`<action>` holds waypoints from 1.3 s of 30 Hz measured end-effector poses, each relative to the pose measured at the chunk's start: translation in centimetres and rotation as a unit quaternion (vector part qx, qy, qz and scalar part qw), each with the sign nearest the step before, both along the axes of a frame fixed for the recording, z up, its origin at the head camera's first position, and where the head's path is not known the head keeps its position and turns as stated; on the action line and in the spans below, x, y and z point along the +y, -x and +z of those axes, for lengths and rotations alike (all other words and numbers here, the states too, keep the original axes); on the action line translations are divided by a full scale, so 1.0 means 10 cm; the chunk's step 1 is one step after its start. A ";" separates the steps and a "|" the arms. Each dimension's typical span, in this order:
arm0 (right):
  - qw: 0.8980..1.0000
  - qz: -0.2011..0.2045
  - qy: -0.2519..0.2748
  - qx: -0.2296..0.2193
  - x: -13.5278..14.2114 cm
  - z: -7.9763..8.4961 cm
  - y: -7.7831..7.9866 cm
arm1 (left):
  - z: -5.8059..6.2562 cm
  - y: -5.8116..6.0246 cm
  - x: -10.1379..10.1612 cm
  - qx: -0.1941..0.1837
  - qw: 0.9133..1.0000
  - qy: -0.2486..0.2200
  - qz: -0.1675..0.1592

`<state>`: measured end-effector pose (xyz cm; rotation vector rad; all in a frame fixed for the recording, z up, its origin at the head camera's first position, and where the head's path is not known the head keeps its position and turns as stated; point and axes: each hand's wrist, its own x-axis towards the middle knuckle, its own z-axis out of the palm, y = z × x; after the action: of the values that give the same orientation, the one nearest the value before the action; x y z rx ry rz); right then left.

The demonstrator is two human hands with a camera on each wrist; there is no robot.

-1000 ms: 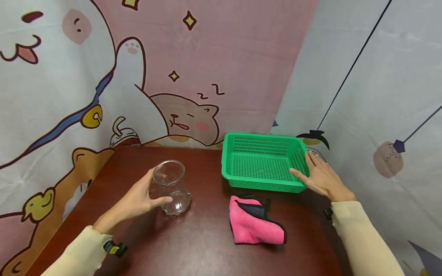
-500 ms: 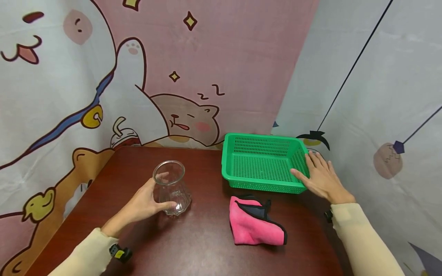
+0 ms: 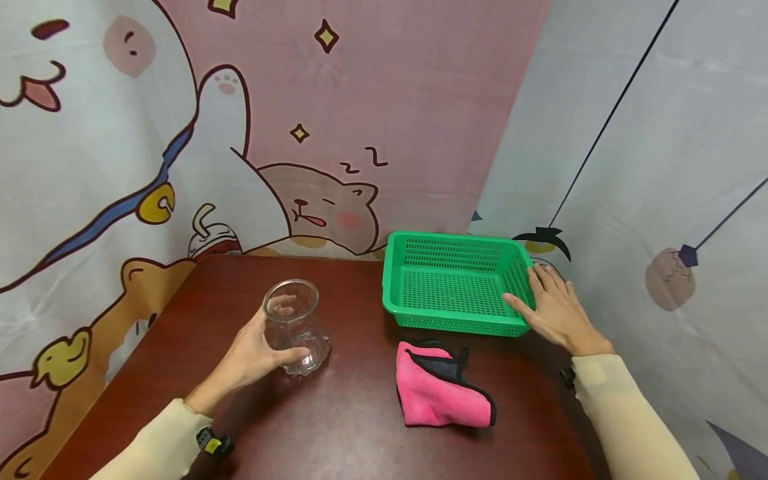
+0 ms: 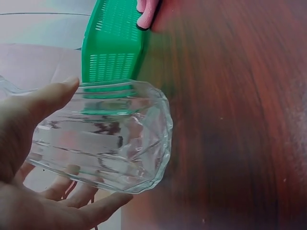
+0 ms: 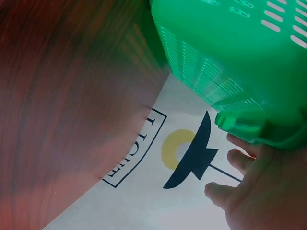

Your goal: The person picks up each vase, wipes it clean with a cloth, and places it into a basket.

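A clear ribbed glass vase (image 3: 300,333) is at the left of the table, its round mouth facing up. My left hand (image 3: 255,350) grips its side; in the left wrist view the thumb (image 4: 53,98) lies along one side and the fingers (image 4: 86,211) along the opposite one. A green plastic basket (image 3: 456,323) with slotted walls stands at the back right. At its right end my right hand (image 3: 561,310) holds the rim, thumb over the inner side and fingers outside. In the right wrist view the fingertips (image 5: 240,158) show beside the basket's rim.
A folded pink cloth item (image 3: 441,393) with black edging lies in front of the basket. The dark red wooden table (image 3: 336,427) ends close to a cartoon-printed cloth backdrop (image 3: 420,133) behind and a pale one (image 3: 648,167) on the right.
My left hand has moved right and closed in around the glass vase, its thumb coming across the front. The right hand stays at the basket's rim. Basket and pink cloth item keep their places.
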<state>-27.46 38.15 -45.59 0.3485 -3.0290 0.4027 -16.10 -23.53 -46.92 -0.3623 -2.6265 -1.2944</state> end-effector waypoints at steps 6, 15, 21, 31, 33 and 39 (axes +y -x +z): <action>1.000 -0.002 0.003 0.001 -0.02 -0.01 -0.01 | -0.03 0.01 0.01 0.008 1.000 0.002 0.019; 1.000 -0.003 0.004 0.005 -0.05 -0.03 0.00 | -0.04 -0.01 0.04 0.009 0.999 0.002 0.046; 1.000 -0.006 0.007 0.006 -0.03 -0.05 0.01 | -0.03 -0.03 0.13 0.027 0.998 0.017 0.062; 1.000 0.001 0.026 0.016 0.03 -0.07 0.03 | 0.02 -0.10 0.42 0.054 0.996 0.018 0.064; 0.999 0.006 0.036 0.027 0.06 -0.13 0.07 | 0.05 -0.12 0.48 0.059 0.996 0.015 0.066; 0.999 0.001 0.028 0.017 0.02 -0.05 0.02 | 0.19 -0.16 0.70 0.069 0.996 -0.007 0.057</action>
<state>-27.68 38.40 -46.06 0.3504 -2.9773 0.4748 -14.55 -16.53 -44.98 -0.2845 -2.4823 -1.2068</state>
